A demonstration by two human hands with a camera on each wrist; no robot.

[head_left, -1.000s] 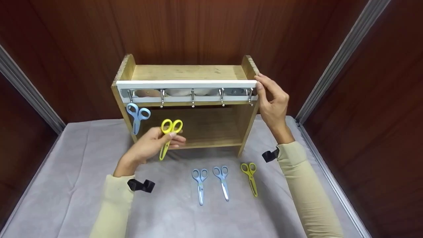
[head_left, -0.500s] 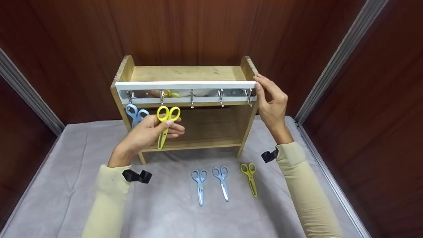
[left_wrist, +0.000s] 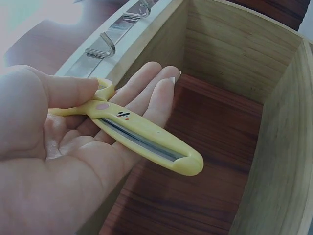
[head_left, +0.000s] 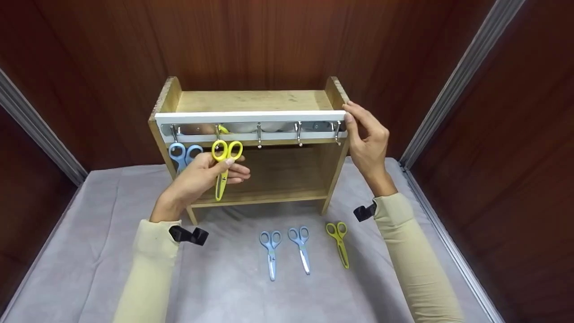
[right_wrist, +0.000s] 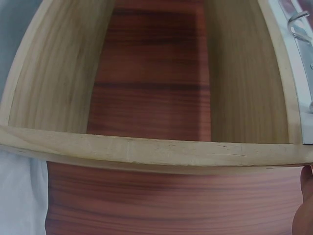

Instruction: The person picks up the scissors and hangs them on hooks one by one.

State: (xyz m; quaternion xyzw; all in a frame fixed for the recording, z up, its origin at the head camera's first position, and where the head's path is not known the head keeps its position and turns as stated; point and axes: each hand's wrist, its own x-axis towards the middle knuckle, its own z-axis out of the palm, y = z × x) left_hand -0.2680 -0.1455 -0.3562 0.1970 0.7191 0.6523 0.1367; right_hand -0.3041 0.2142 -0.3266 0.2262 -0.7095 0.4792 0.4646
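Observation:
My left hand (head_left: pixel 190 181) pinches a pair of yellow scissors (head_left: pixel 221 181) between thumb and fingers. The handle loops point up, just in front of the second hook from the left (head_left: pixel 218 130). In the left wrist view the thumb presses the scissors (left_wrist: pixel 146 138) against the fingers, blade end pointing away from the palm. Blue scissors (head_left: pixel 178 152) hang at the leftmost hook, partly hidden behind my left hand. My right hand (head_left: pixel 371 142) holds the right end of the white hook rail (head_left: pixel 255 116), thumb at the front. In the right wrist view only part of a finger (right_wrist: pixel 304 205) shows.
A wooden shelf (head_left: pixel 264 202) stands behind the rail, its inside visible below. On the grey cloth (head_left: pixel 215 278) in front lie two blue scissors, one on the left (head_left: pixel 271 253) and one nearer the middle (head_left: pixel 301 246), and yellow scissors (head_left: pixel 341 244) farther right. Dark wood panels surround the cloth.
My left hand has lifted the yellow scissors up toward the rail, by the second hook, and now covers part of the hanging blue scissors. My right hand stays at the rail's end.

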